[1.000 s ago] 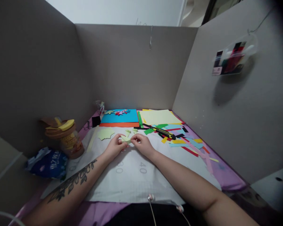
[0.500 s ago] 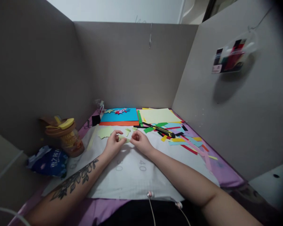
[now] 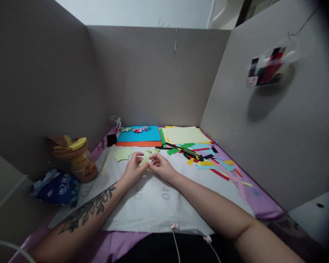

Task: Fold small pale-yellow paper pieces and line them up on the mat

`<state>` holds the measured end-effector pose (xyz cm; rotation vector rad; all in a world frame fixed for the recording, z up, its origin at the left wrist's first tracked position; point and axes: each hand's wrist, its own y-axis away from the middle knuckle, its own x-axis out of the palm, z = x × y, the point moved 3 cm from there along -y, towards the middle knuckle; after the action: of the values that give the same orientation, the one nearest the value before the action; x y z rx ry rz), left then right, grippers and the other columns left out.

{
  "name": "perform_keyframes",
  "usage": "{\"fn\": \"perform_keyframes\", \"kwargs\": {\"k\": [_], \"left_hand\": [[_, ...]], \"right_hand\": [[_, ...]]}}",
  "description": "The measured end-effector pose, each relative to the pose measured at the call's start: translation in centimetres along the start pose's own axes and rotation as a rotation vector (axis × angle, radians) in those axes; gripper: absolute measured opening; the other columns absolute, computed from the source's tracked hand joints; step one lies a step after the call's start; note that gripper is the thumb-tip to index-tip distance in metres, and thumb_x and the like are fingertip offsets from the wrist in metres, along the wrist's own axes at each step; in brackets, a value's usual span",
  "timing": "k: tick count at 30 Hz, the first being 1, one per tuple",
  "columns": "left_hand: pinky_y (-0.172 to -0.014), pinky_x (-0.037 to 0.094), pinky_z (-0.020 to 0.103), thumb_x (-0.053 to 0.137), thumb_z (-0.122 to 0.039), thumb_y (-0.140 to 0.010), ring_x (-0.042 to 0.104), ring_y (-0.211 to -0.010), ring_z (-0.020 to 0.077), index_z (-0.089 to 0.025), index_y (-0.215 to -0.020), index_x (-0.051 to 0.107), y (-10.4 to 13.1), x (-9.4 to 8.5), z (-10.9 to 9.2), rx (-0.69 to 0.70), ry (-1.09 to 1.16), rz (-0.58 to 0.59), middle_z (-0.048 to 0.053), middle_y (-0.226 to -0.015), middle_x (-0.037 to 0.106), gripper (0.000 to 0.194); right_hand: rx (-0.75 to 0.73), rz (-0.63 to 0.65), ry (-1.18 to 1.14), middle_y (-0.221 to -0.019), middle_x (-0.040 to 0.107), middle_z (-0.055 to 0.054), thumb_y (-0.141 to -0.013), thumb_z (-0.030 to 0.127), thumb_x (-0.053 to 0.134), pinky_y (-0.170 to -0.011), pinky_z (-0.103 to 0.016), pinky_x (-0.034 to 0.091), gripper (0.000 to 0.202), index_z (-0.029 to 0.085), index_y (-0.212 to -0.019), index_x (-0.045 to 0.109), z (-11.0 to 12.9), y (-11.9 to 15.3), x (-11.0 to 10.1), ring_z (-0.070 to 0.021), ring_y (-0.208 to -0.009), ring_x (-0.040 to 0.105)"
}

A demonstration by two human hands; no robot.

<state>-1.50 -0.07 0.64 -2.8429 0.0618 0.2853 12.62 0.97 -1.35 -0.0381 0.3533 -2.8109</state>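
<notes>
Between my two hands is a small pale green piece of paper (image 3: 144, 161). My left hand (image 3: 135, 168) pinches its left side. My right hand (image 3: 161, 166) has its fingers curled and pressed together at the paper's right side. Just beyond my fingers lie small folded pale green pieces (image 3: 157, 150). A larger pale green paper with a jagged edge (image 3: 123, 154) rests to the left of my left hand. All of this is over a white sheet (image 3: 150, 215) printed with numbers.
Folded paper stars (image 3: 138, 130) sit on blue paper (image 3: 150, 136) at the back. Right of my hands, a yellow-black cutter (image 3: 192, 152) lies among coloured strips (image 3: 219, 173). At the left stand a lidded cup (image 3: 83, 166) and a blue packet (image 3: 57, 188).
My hands have drawn slightly closer together, and the pale green paper between them has turned to a steeper angle.
</notes>
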Motion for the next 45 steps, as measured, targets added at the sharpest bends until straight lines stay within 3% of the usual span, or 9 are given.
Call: {"fn": "perform_keyframes", "kwargs": {"k": [3,6,12,16,19,31,35,40,45], "left_hand": [[-0.063,0.044,0.024,0.067,-0.029,-0.066,0.06,-0.067,0.0126,-0.02,-0.104,0.04,-0.1,0.3,0.0,-0.023,0.157,0.062,-0.002,-0.076,0.06,0.048],[-0.063,0.046,0.025,0.069,-0.032,-0.066,0.062,-0.065,0.0144,-0.02,-0.103,0.041,0.0,0.5,-0.1,-0.078,0.206,0.133,-0.002,-0.071,0.063,0.048],[-0.056,0.042,0.021,0.068,-0.035,-0.066,0.06,-0.061,0.0138,-0.019,-0.095,0.046,0.1,0.1,0.0,-0.092,0.119,0.079,-0.001,-0.065,0.063,0.041],[-0.055,0.042,0.022,0.065,-0.033,-0.068,0.057,-0.059,0.0134,-0.017,-0.083,0.055,0.0,-0.1,0.1,0.002,-0.03,0.061,0.001,-0.066,0.063,0.024],[-0.06,0.042,0.023,0.064,-0.032,-0.069,0.057,-0.064,0.0143,-0.017,-0.074,0.062,0.1,-0.2,-0.1,0.068,-0.125,0.061,0.002,-0.071,0.065,0.016],[-0.069,0.043,0.025,0.061,-0.03,-0.073,0.058,-0.075,0.0164,-0.017,-0.081,0.065,0.0,-0.4,-0.5,0.021,0.034,0.169,0.004,-0.081,0.066,0.015],[-0.074,0.043,0.025,0.06,-0.031,-0.074,0.057,-0.081,0.0164,-0.016,-0.086,0.062,0.2,-0.1,-0.6,0.006,0.09,0.218,0.004,-0.087,0.064,0.018],[-0.063,0.041,0.022,0.062,-0.03,-0.072,0.052,-0.068,0.0118,-0.016,-0.083,0.055,0.4,0.4,-0.3,-0.05,0.063,0.299,0.0,-0.078,0.057,0.02],[-0.056,0.037,0.021,0.064,-0.035,-0.072,0.046,-0.06,0.0089,-0.016,-0.075,0.052,0.5,0.5,0.0,-0.033,0.068,0.334,-0.002,-0.07,0.053,0.023]], "right_hand": [[0.063,-0.02,-0.157,-0.066,0.054,0.006,-0.065,0.024,0.065,-0.05,-0.022,0.041,0.03,0.021,-0.089,0.048,0.2,0.0,0.2,-0.0093,-0.051,0.051],[0.079,-0.071,-0.243,-0.072,0.06,0.003,-0.061,0.025,0.069,-0.053,-0.024,0.044,0.03,0.02,-0.083,0.048,0.5,0.0,0.0,-0.0113,-0.057,0.055],[0.095,-0.122,-0.165,-0.063,0.058,0.004,-0.059,0.026,0.07,-0.05,-0.021,0.037,0.026,0.018,-0.074,0.051,0.2,0.0,-0.7,-0.0105,-0.055,0.052],[0.056,-0.157,-0.149,-0.066,0.059,0.004,-0.06,0.024,0.068,-0.049,-0.021,0.038,0.026,0.019,-0.08,0.052,0.3,0.0,-0.8,-0.0111,-0.055,0.054],[0.064,-0.144,-0.117,-0.062,0.06,0.003,-0.062,0.02,0.066,-0.051,-0.023,0.04,0.017,0.019,-0.074,0.054,0.3,0.0,-0.9,-0.0125,-0.055,0.055],[-0.059,-0.15,-0.038,-0.068,0.063,0.0,-0.062,0.026,0.071,-0.064,-0.03,0.045,0.013,0.019,-0.068,0.062,0.6,0.0,-1.2,-0.0158,-0.065,0.058],[-0.117,-0.152,0.059,-0.072,0.064,-0.001,-0.063,0.021,0.067,-0.067,-0.029,0.046,0.008,0.018,-0.068,0.062,0.6,0.1,-1.3,-0.0163,-0.069,0.059],[-0.227,-0.149,0.197,-0.08,0.065,-0.003,-0.063,0.012,0.054,-0.074,-0.03,0.046,0.012,0.018,-0.069,0.063,0.7,0.4,-1.4,-0.018,-0.08,0.06],[-0.174,-0.166,0.217,-0.074,0.063,-0.001,-0.065,0.014,0.054,-0.067,-0.027,0.045,0.013,0.018,-0.074,0.062,0.7,0.2,-1.5,-0.0158,-0.07,0.058]]}}
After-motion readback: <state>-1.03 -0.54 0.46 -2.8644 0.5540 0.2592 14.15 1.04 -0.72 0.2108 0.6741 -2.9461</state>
